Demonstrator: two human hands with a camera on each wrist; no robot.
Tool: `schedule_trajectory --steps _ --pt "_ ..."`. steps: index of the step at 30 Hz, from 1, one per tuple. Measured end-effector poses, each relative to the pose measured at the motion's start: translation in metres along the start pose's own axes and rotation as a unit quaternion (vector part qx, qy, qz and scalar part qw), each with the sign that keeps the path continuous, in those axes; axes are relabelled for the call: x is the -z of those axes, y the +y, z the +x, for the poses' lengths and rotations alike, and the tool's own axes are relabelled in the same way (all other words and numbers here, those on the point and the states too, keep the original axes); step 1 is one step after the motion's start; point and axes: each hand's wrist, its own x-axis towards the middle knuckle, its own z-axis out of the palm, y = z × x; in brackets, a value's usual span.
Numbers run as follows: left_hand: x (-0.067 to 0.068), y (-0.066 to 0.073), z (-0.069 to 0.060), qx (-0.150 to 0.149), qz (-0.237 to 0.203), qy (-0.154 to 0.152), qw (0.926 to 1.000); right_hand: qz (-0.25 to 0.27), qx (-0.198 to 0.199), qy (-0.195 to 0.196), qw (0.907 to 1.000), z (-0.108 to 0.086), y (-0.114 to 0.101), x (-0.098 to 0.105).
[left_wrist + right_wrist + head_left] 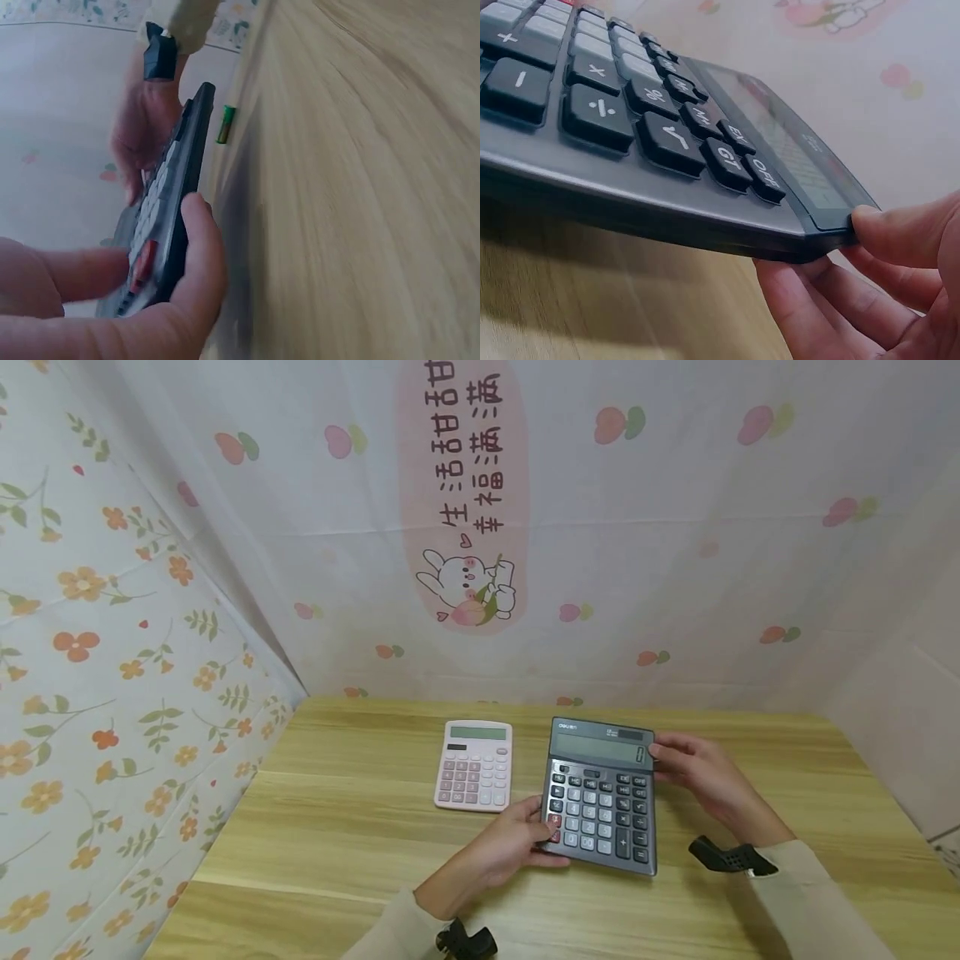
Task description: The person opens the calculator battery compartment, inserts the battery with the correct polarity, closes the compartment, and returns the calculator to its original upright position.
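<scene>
A dark grey desk calculator (pixel 597 810), its screen reading 0, is held up off the table between both hands, its keys facing up. My left hand (pixel 508 845) grips the lower left corner, thumb over the red keys and fingers beneath. At the upper right edge, my right hand (pixel 699 774) pinches the calculator beside the screen; in the right wrist view its thumb (pixel 904 232) is on top and the fingers are underneath. Left of it lies a smaller pink calculator (pixel 491 768), flat on the table, its screen blank.
The wooden table (pixel 322 835) runs back to a white printed cloth (pixel 660 552). A flowered cloth (pixel 97 693) hangs at the left. In the left wrist view, a small green cylinder (pixel 226 124), resembling a battery, lies beyond the dark calculator.
</scene>
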Motion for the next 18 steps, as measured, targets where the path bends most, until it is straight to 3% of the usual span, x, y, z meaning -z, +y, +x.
schedule_trajectory --steps 4,6,7,9,11,13,16,18 --pt "0.001 -0.002 0.000 -0.019 0.068 0.007 0.9975 -0.004 -0.011 -0.006 0.9999 0.006 0.002 0.000" --pt "0.001 -0.002 0.000 -0.036 0.142 0.018 0.9890 -0.010 -0.017 -0.009 0.9998 0.009 0.002 0.000" --pt "0.001 -0.002 0.000 -0.045 0.189 0.026 0.9805 -0.013 -0.020 -0.009 0.9997 0.011 0.003 0.000" --pt "0.001 -0.002 0.001 -0.067 0.287 0.041 0.9547 -0.016 -0.027 -0.013 0.9994 0.013 0.003 0.000" --pt "0.000 -0.001 0.002 -0.091 0.376 0.058 0.9205 -0.020 -0.030 -0.017 0.9992 0.016 0.004 0.001" --pt "-0.001 -0.002 0.003 -0.113 0.437 0.070 0.8897 -0.018 -0.035 -0.020 0.9990 0.018 0.006 0.001" --pt "-0.002 -0.004 0.005 -0.134 0.491 0.085 0.8568 -0.015 -0.039 -0.029 0.9987 0.021 0.008 0.001" --pt "-0.004 -0.004 0.006 -0.139 0.512 0.093 0.8426 -0.014 -0.045 -0.032 0.9984 0.023 0.009 0.002"
